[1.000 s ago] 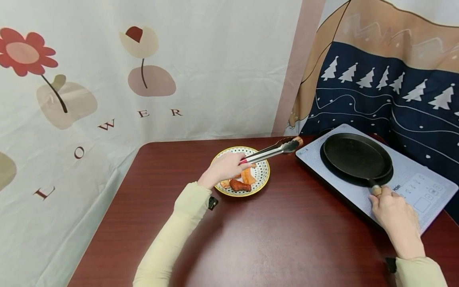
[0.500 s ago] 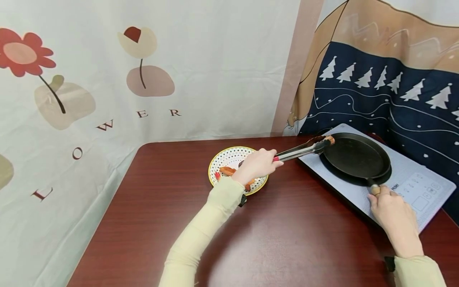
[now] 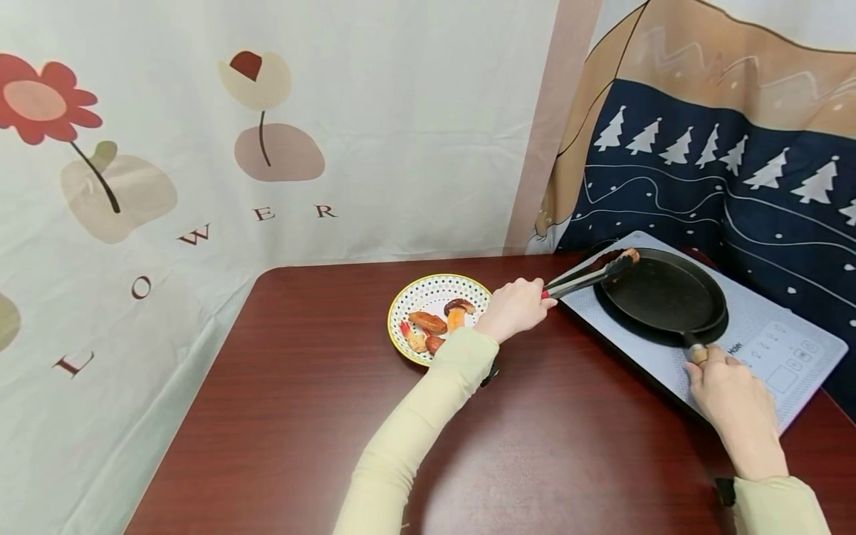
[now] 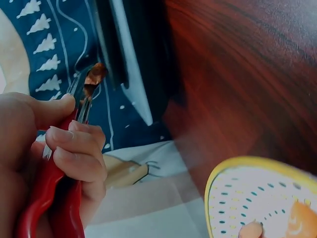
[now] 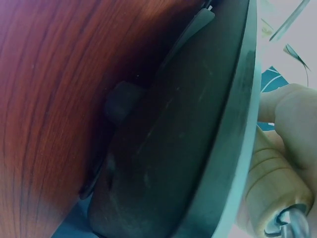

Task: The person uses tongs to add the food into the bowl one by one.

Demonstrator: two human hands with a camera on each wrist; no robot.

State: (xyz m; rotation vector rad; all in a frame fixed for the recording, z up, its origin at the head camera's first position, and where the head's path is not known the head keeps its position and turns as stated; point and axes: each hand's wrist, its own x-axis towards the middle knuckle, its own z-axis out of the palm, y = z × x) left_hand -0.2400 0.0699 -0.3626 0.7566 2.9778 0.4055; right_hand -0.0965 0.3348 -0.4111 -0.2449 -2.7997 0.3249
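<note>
2 hands, well apart: left hand (image 3: 516, 306) clamped on the red grips (image 4: 44, 187) of the tongs (image 3: 582, 281), right hand (image 3: 735, 394) wrapped round the wooden handle (image 3: 698, 355) of the frying pan (image 3: 669, 297). At the tips of the tongs, 1 small brown piece of food (image 3: 631, 255), overlapping the pan's far-left rim in the head view; cannot tell whether touching or just above. Under the pan, the cooker (image 3: 796, 342); well to the left, the plate (image 3: 401, 305) with more food (image 3: 428, 322), partly behind the left sleeve (image 3: 404, 431).

For a clean drop, best to hold the pan level and still, without tugging. Carry the piece past the rim, lower it near the middle, then ease the squeeze. Avoid releasing over the edge, for risk of a slip onto the cooker. Pinch firmly enough against twisting, gently enough against crushing. Lift the forearm clear of the plate.
</note>
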